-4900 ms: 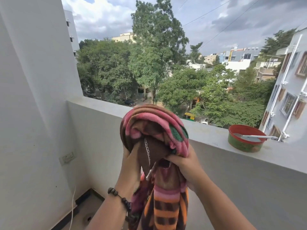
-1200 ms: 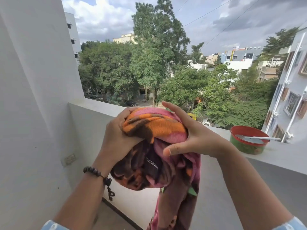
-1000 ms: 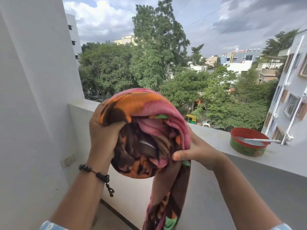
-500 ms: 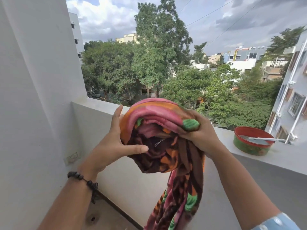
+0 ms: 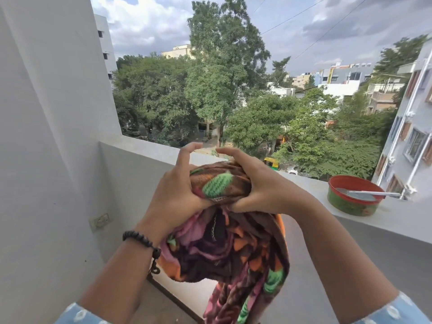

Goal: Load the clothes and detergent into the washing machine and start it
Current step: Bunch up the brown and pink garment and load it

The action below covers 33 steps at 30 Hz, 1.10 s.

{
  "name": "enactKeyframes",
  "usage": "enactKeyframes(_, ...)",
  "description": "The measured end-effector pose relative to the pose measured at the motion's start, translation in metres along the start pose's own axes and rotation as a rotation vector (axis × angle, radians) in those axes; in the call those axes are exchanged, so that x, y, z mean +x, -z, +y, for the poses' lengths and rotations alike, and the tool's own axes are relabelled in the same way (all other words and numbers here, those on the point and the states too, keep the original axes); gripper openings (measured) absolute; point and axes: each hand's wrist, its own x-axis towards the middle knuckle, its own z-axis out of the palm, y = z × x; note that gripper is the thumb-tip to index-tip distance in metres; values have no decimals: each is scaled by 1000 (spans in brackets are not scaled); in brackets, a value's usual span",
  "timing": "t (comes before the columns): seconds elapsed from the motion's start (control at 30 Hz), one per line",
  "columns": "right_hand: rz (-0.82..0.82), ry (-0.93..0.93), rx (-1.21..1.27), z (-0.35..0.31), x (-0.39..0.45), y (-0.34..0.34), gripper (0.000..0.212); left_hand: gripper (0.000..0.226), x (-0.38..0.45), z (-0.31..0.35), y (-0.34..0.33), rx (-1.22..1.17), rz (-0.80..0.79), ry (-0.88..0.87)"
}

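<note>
A tall white wall (image 5: 46, 136) fills the left side and meets a low balcony wall (image 5: 131, 174) whose flat ledge (image 5: 397, 218) runs across to the right, with trees and buildings beyond it. In front of that wall, at chest height, a person holds a bunched fleece blanket (image 5: 233, 249) patterned in brown, pink, orange and green; its lower end hangs down and is cut off by the bottom edge, so its full length cannot be told. The left hand (image 5: 177, 192) clenches the top fold from the left, thumb pressed into the cloth and forefinger lifted, and the right hand (image 5: 261, 190) pinches the same fold from the right; each grip is closed on the blanket, with the further fingers partly hidden behind the cloth. Both forearms enter from below, the pale blue sleeves cut off at the frame. A dark bead bracelet (image 5: 140, 239) circles the left wrist. On the ledge well to the right stands a red and green bowl (image 5: 353, 199) with a metal spoon (image 5: 369, 194) lying across it, its handle pointing right. A small wall socket (image 5: 100, 221) sits on the left wall. The floor (image 5: 159, 307) shows only as a narrow strip between the arms.
</note>
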Motion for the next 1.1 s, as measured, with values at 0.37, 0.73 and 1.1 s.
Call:
enactKeyframes(0.37, 78, -185, 903, 53, -30, -27, 109, 69, 14, -21, 27, -988, 568, 306)
enactKeyframes(0.73, 476, -133, 1078, 47, -9, -28, 59, 115, -5, -53, 9, -948, 127, 434)
enactKeyframes(1.1, 106, 19, 195, 8, -2, -7, 59, 152, -9, 10, 29, 355, -450, -1)
